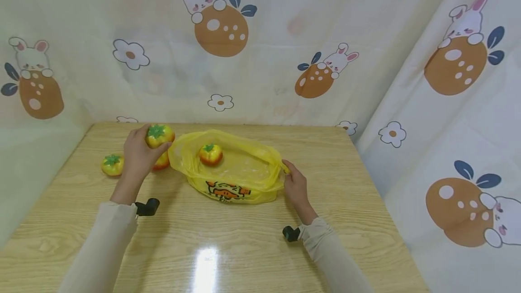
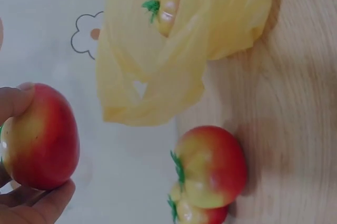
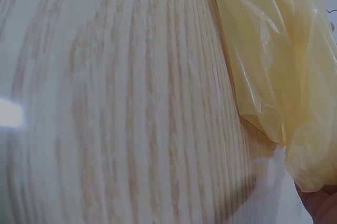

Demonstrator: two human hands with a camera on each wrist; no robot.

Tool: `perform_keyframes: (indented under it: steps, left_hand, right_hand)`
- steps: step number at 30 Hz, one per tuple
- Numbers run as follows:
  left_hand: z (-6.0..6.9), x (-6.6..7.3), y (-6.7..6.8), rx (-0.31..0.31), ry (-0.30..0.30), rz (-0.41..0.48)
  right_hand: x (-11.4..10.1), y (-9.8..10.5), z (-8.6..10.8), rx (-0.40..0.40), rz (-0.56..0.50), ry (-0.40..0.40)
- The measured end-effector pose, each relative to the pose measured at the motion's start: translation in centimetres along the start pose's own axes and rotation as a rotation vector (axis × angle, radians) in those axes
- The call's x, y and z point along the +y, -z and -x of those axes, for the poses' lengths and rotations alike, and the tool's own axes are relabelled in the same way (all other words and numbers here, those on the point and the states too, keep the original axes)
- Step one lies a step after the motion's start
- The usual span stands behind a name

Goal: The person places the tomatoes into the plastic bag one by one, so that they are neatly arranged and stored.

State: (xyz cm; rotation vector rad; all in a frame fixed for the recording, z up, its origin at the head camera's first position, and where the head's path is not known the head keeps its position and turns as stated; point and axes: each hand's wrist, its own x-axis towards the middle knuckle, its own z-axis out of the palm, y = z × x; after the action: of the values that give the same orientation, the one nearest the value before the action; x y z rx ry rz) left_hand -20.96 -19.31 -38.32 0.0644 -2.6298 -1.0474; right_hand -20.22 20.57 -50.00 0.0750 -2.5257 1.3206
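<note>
A glossy yellow-red tomato with a green leafy top is gripped between the thumb and fingers of my left hand, raised just left of the yellow plastic bag. The left wrist view shows its red underside, the held tomato standing apart from the bag. Inside the open-mouthed bag lies another tomato. At the bag's right end, my right hand holds the rim by its handle part; only a bit of this hand shows below the bag in the right wrist view.
Two more tomatoes stand on the wooden table: one tomato partly hidden beneath the left hand, another tomato left of the wrist. A patterned curtain hangs behind the table and along its sides.
</note>
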Motion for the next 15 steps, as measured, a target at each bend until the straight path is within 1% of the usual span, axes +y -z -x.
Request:
perform_keyframes:
  steps: [3, 7, 11, 15]
  left_hand:
    - [-0.2, 0.4, 0.0, 0.002, -0.019, -0.005]
    - [-0.5, 0.9, 0.1, -0.004, -0.027, 0.002]
    - [-0.7, 1.4, 0.0, -0.009, -0.043, 0.009]
    - [-0.9, 1.8, 0.1, 0.001, -0.059, 0.015]
  right_hand:
    - [-0.2, 0.0, 0.0, -0.004, -0.007, 0.001]
    - [-0.4, 0.2, -0.1, -0.002, 0.006, 0.004]
    - [-0.2, 0.2, -0.1, 0.014, 0.019, 0.018]
    - [-0.1, 0.1, 0.0, 0.011, 0.005, 0.019]
